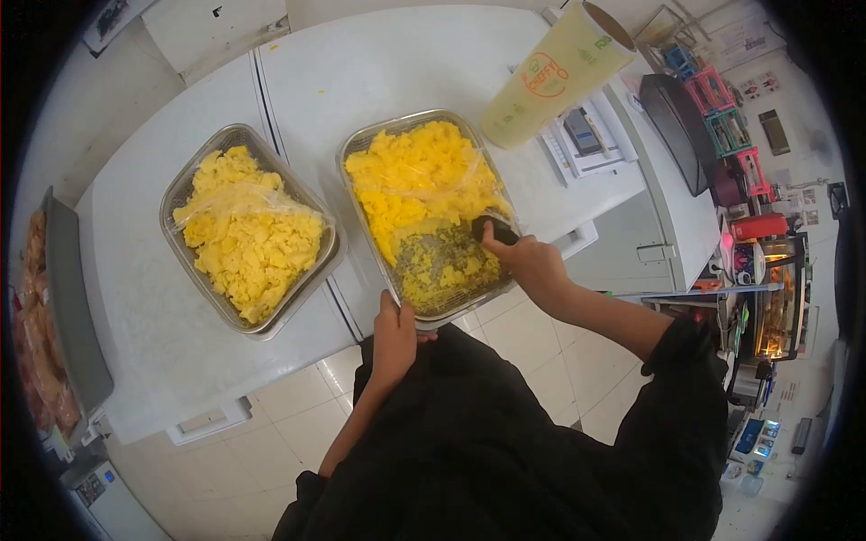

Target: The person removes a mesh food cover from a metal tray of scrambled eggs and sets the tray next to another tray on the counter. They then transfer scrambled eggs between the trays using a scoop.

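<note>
A metal tray (350, 180) with mesh-like walls stands in front of me, holding bright yellow crumbly food (419, 167) that resembles scrambled egg. Clear plastic film partly covers the food. In the tray's near half, the food is thin and the greyish bottom shows through. My left hand (393, 341) grips the near left corner of this tray, with fingers at its rim. My right hand (534, 269) is closed around the black handle (494, 231) of a tool over the tray's right side; its working end is hard to make out.
A second metal tray (173, 221) of paler yellow food stands to the left. Behind the first tray, a large roll of plastic film (550, 77) stands beside a phone-like device (582, 131) on papers. A grey bin (77, 316) of packed items is far left.
</note>
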A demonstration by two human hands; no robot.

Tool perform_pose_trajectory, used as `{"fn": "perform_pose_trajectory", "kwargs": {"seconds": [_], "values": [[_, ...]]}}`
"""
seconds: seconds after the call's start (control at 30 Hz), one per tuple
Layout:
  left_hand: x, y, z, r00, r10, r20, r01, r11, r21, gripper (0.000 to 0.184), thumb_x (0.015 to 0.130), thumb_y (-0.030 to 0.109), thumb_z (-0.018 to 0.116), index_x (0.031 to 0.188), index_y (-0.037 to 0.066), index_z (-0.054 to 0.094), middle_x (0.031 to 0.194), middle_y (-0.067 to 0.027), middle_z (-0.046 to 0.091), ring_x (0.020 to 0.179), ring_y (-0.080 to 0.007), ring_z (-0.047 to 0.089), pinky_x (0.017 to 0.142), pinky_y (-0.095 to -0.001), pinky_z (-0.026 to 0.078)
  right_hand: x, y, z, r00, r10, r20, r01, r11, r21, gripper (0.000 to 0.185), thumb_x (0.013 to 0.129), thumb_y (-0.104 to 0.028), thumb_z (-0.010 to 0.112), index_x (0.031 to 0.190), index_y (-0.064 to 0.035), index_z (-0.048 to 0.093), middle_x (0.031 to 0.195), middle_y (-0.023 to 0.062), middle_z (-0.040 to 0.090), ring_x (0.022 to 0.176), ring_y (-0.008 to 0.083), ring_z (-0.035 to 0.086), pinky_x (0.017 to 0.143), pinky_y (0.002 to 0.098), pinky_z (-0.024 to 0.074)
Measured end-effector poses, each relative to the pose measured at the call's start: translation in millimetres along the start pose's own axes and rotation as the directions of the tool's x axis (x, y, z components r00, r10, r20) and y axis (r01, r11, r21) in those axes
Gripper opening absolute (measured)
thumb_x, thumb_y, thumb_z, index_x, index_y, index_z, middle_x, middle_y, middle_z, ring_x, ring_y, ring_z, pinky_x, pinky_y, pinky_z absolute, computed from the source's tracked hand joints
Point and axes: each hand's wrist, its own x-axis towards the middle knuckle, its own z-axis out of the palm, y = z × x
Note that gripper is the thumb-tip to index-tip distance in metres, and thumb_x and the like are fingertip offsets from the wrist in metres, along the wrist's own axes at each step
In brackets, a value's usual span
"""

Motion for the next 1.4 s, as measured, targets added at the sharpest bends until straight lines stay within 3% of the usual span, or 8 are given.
{"fn": "perform_pose_trajectory", "kwargs": {"seconds": [0.23, 0.47, 0.6, 0.7, 0.77, 1.17, 1.3, 1.4], "values": [[-0.4, -2.5, 1.6, 1.0, 0.007, 0.007, -0.006, 0.999, -0.052, 0.026, 0.094, 0.021, 0.03, 0.096, -0.005, 0.033, 0.076, -0.0209, 0.059, 0.057, -0.0232, 0.063, 0.048, -0.0262, 0.052, -16.4, -33.2, -7.7, 0.964, 0.14, 0.228, -0.189, 0.959, 0.21, 0.05, 0.074, -0.008, 0.053, 0.116, 0.0073, 0.032, 0.065, 0.0161, 0.061, 0.056, 0.0252, 0.063, 0.046, 0.0329, 0.0484], [-7.0, -5.2, -4.8, 0.994, 0.066, 0.083, -0.054, 0.989, -0.136, 0.033, 0.096, 0.031, 0.027, 0.098, -0.002, 0.032, 0.077, -0.0186, 0.06, 0.059, -0.023, 0.064, 0.051, -0.0267, 0.052, -9.7, -59.6, -28.8, 0.97, -0.042, 0.239, -0.063, 0.907, 0.417, 0.037, 0.08, -0.012, 0.049, 0.103, 0.0137, 0.036, 0.066, 0.0194, 0.06, 0.059, 0.0306, 0.063, 0.05, 0.0371, 0.0497], [-11.0, 0.6, -2.4, 0.983, 0.111, 0.147, -0.094, 0.988, -0.123, 0.035, 0.095, 0.034, 0.026, 0.1, 0.0, 0.033, 0.077, -0.0172, 0.06, 0.062, -0.0218, 0.064, 0.053, -0.0262, 0.053, -7.0, -71.2, -28.4, 0.978, -0.207, -0.01, 0.155, 0.696, 0.701, 0.028, 0.09, -0.02, 0.037, 0.097, 0.0073, 0.036, 0.058, 0.021, 0.054, 0.052, 0.0354, 0.057, 0.046, 0.0429, 0.0424], [-13.2, 8.6, -8.2, 0.983, 0.092, 0.158, -0.079, 0.993, -0.089, 0.036, 0.095, 0.035, 0.026, 0.101, 0.0, 0.033, 0.079, -0.0165, 0.059, 0.063, -0.0211, 0.064, 0.054, -0.0259, 0.052, 6.4, -57.1, -27.5, 0.956, -0.169, 0.241, -0.161, 0.384, 0.909, 0.025, 0.091, -0.021, 0.035, 0.092, 0.0044, 0.04, 0.057, 0.0168, 0.053, 0.044, 0.0274, 0.053, 0.039, 0.0368, 0.0394], [-14.6, 9.0, -10.5, 0.986, 0.088, 0.144, -0.078, 0.994, -0.075, 0.037, 0.095, 0.036, 0.026, 0.103, 0.0, 0.033, 0.08, -0.0162, 0.059, 0.063, -0.0207, 0.064, 0.055, -0.0257, 0.052, 7.6, -41.7, -28.8, 0.793, -0.387, 0.47, -0.551, -0.13, 0.824, 0.025, 0.093, -0.027, 0.035, 0.096, -0.0039, 0.042, 0.052, 0.0033, 0.043, 0.035, 0.0121, 0.036, 0.032, 0.027, 0.0266], [-11.1, -3.8, -36.1, 0.995, -0.01, 0.1, 0.018, 0.997, -0.078, 0.041, 0.094, 0.04, 0.028, 0.108, 0.003, 0.039, 0.081, -0.0121, 0.061, 0.067, -0.0178, 0.063, 0.06, -0.0255, 0.05, -5.8, 10.5, 13.5, 0.757, -0.48, 0.443, -0.643, -0.433, 0.631, 0.024, 0.092, -0.037, 0.04, 0.092, -0.0132, 0.045, 0.051, -0.0068, 0.028, 0.039, 0.0027, 0.019, 0.034, 0.0193, 0.0127], [-29.0, 41.8, -73.1, 0.97, 0.226, -0.087, -0.168, 0.887, 0.429, 0.024, 0.089, 0.021, 0.046, 0.098, 0.0, 0.049, 0.081, -0.0179, 0.059, 0.066, -0.0257, 0.061, 0.062, -0.0339, 0.047, -5.9, 11.2, -9.5, 0.753, -0.442, 0.487, -0.655, -0.438, 0.615, 0.025, 0.091, -0.038, 0.042, 0.094, -0.0135, 0.044, 0.051, -0.0068, 0.028, 0.039, 0.0021, 0.02, 0.034, 0.0186, 0.0128], [-12.8, 68.2, -131.2, 0.604, 0.773, -0.193, -0.288, 0.438, 0.852, 0.019, 0.079, 0.008, 0.056, 0.099, 0.005, 0.054, 0.086, -0.0155, 0.057, 0.084, -0.0309, 0.054, 0.074, -0.0373, 0.042, -2.7, 8.3, -43.7, 0.767, -0.436, 0.471, -0.636, -0.414, 0.651, 0.026, 0.091, -0.039, 0.042, 0.083, -0.0146, 0.043, 0.05, -0.0075, 0.025, 0.039, 0.0024, 0.017, 0.034, 0.0191, 0.0116]]}}
